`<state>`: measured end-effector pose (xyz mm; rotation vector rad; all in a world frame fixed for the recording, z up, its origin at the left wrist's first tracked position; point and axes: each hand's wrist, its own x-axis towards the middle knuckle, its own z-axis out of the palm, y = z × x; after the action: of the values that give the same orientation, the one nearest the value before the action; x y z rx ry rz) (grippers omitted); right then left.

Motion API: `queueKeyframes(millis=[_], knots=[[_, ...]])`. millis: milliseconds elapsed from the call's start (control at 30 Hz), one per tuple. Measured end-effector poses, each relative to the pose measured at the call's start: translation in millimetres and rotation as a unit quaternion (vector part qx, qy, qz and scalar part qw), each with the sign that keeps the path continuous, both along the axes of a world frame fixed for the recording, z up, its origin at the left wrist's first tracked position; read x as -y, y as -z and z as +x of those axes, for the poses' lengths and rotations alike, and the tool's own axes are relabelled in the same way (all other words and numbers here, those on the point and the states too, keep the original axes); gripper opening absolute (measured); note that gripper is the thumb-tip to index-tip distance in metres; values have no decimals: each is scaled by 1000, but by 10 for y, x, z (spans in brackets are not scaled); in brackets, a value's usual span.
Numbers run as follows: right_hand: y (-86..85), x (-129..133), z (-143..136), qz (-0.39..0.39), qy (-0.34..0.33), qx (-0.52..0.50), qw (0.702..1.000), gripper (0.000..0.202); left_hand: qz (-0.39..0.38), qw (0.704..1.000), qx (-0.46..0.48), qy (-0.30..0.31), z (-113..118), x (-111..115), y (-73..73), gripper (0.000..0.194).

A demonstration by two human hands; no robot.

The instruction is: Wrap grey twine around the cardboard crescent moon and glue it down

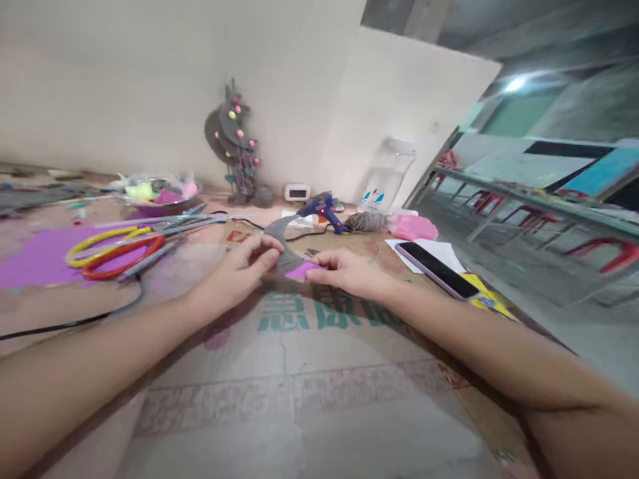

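Phone partly on white paper; clock near wall.

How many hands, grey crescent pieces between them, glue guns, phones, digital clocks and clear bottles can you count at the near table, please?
Hands: 2 (left hand, right hand)
Grey crescent piece: 1
Blue glue gun: 1
Phone: 1
Digital clock: 1
Clear bottle: 1
Total: 7

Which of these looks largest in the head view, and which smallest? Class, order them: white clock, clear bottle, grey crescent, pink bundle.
1. Clear bottle
2. Pink bundle and grey crescent: too alike to rank, the crescent being partly covered
3. White clock
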<state>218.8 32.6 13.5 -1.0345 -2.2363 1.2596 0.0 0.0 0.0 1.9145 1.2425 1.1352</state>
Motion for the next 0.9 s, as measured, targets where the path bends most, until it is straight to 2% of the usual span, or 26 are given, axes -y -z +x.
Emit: queueKeyframes(millis=[133,200,467,733,900], knots=[[-26,19,-9,-6,28,-13,1000,29,-28,997,-4,77,50,52,0,40],[-28,23,-14,-12,33,-19,999,29,-24,995,-6,99,65,75,-3,37],[5,7,-5,-7,17,-29,999,28,6,998,-55,31,74,107,-86,30],[1,-1,-2,-8,5,-28,1000,26,-11,999,-40,29,77,121,-93,29],[-7,0,-1,-24,4,-24,999,26,-20,998,-53,12,94,145,-145,26]])
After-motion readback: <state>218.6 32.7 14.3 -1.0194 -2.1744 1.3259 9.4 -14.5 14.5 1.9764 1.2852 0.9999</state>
